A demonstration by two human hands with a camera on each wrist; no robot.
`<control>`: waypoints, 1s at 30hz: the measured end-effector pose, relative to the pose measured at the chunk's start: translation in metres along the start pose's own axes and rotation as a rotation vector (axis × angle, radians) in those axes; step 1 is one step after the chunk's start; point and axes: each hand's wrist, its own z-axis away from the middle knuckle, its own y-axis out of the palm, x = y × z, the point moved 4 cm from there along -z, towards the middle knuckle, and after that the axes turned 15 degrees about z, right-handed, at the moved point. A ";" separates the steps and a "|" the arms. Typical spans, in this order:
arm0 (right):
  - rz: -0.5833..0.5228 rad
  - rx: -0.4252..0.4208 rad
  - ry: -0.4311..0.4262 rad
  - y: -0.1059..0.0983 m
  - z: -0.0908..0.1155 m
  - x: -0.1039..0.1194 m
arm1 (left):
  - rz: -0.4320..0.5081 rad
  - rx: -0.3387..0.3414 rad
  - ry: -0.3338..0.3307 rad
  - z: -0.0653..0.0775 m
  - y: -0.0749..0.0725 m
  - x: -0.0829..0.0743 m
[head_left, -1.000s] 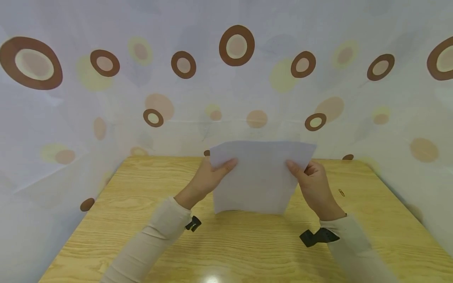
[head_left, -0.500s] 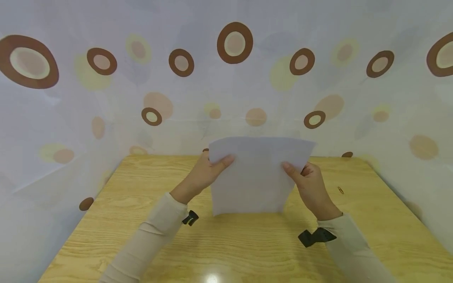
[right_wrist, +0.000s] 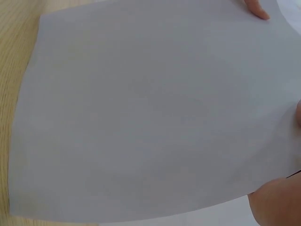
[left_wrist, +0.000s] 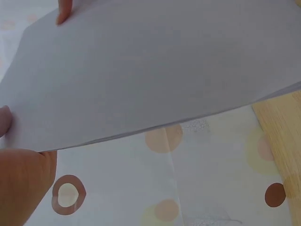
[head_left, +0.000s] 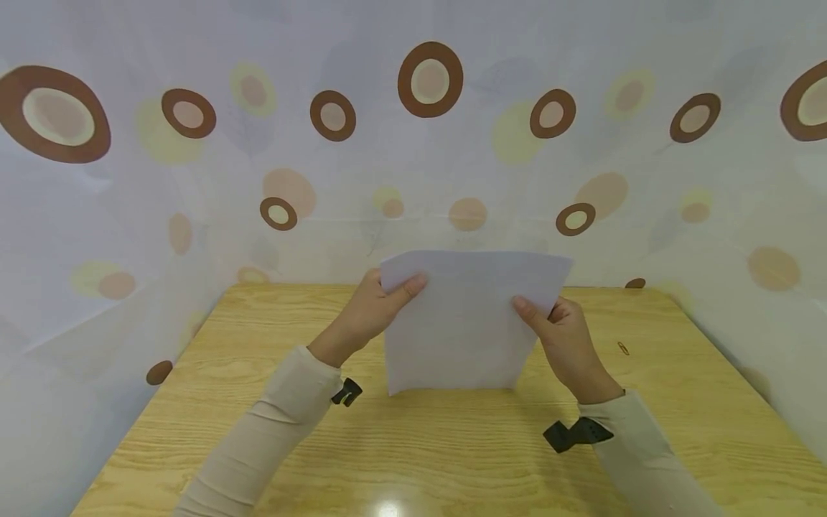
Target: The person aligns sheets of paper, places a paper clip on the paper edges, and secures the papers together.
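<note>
White paper (head_left: pixel 461 330) is held up in front of me, tilted toward me, its upper edge bowing slightly. At the left side edge my left hand (head_left: pixel 371 309) pinches it, thumb lying on the near face and fingers behind. My right hand (head_left: pixel 568 345) grips the opposite side the same way, a little lower. In the left wrist view the edge of the paper (left_wrist: pixel 141 70) shows a thin second layer, so more than one sheet seems stacked. The paper (right_wrist: pixel 146 113) spans most of the right wrist view, with a thumb tip of the other hand (right_wrist: pixel 257 8) at the top.
A small paper clip (head_left: pixel 623 348) lies on the wooden table (head_left: pixel 452 452), right of my right hand. Around the table's back and sides hangs a pale sheet (head_left: pixel 362 43) with brown rings and pastel dots. Black straps (head_left: pixel 578 434) show at both wrists.
Both hands keep the same grip on the paper. The paper and hands have shifted very slightly to the left, and the view has tilted a little.
</note>
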 end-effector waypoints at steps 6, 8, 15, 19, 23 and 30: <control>0.011 0.004 -0.005 0.001 0.000 0.002 | -0.039 -0.024 -0.001 0.002 0.001 0.001; 0.013 0.006 -0.005 0.001 -0.001 0.002 | -0.042 -0.028 0.008 0.002 0.001 0.000; 0.036 0.025 -0.001 -0.001 0.000 0.001 | -0.032 -0.026 0.016 0.001 0.001 0.002; 0.067 0.033 0.028 -0.006 0.003 -0.007 | -0.022 -0.025 0.019 0.001 0.000 0.003; 0.207 0.063 0.079 -0.015 0.009 -0.023 | -0.008 -0.028 0.026 0.000 0.001 0.004; 0.598 0.193 0.070 -0.037 0.025 -0.060 | -0.015 -0.043 0.015 0.002 0.001 0.004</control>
